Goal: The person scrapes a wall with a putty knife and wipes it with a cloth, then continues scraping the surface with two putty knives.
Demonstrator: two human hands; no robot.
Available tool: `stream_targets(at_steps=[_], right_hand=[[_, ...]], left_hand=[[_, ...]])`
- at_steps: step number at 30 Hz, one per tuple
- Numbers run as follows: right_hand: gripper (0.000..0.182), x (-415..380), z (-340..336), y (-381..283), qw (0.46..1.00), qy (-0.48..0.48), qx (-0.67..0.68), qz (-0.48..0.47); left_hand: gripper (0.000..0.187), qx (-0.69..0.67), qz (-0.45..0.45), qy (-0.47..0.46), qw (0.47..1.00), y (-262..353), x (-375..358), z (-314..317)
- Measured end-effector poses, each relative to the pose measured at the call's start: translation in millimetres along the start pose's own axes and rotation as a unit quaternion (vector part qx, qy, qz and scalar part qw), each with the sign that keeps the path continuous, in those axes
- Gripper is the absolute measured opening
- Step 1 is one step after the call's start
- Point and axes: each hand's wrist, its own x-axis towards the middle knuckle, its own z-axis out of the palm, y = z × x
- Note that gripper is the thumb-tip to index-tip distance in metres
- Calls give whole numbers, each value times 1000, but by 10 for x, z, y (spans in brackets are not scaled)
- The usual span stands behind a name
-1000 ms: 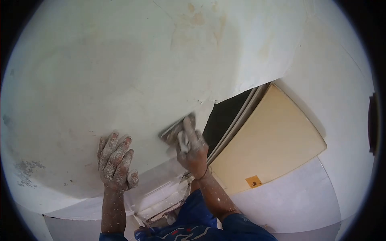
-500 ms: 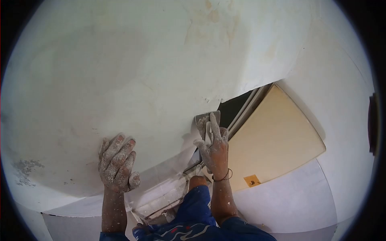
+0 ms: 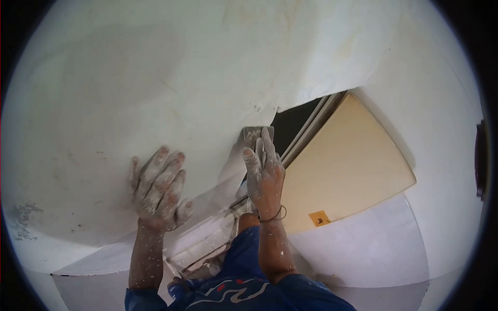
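I look up at a white plastered ceiling point(image 3: 171, 78). My right hand point(image 3: 264, 176), coated in white dust, grips a flat metal putty knife point(image 3: 251, 136) and presses its blade against the ceiling near the ragged edge by the dark opening. A thin band circles that wrist. My left hand point(image 3: 158, 192), equally dusty, lies flat with fingers spread against the ceiling to the left of the knife. Both forearms rise from blue sleeves at the bottom.
A dark gap point(image 3: 293, 122) opens beside the plaster edge, with a pale frame point(image 3: 311, 129) and a tan door point(image 3: 347, 166) bearing a small orange sticker point(image 3: 319, 218). White walls point(image 3: 430, 129) stand to the right. Flaked grey patches point(image 3: 23, 217) mark the ceiling far left.
My right hand has swung the putty knife from a slanted stroke to upright and pushed it higher toward the plaster edge. My left hand has slid slightly up along the ceiling.
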Motion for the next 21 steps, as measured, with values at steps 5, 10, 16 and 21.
stream_targets(at_steps=[5, 10, 16, 21], right_hand=[[51, 60, -1, -28, 1000, 13, -18, 3], [49, 17, 47, -50, 995, 45, -75, -57], [40, 52, 6, -107, 998, 43, -43, 7], [23, 62, 8, -63, 991, 45, -108, -68]], left_hand=[[41, -50, 28, -5, 998, 48, 121, 90], [43, 0, 18, 50, 999, -19, 125, -49], [48, -12, 14, -3, 1000, -255, 40, -244], [46, -6, 8, 49, 999, -173, 131, -236]])
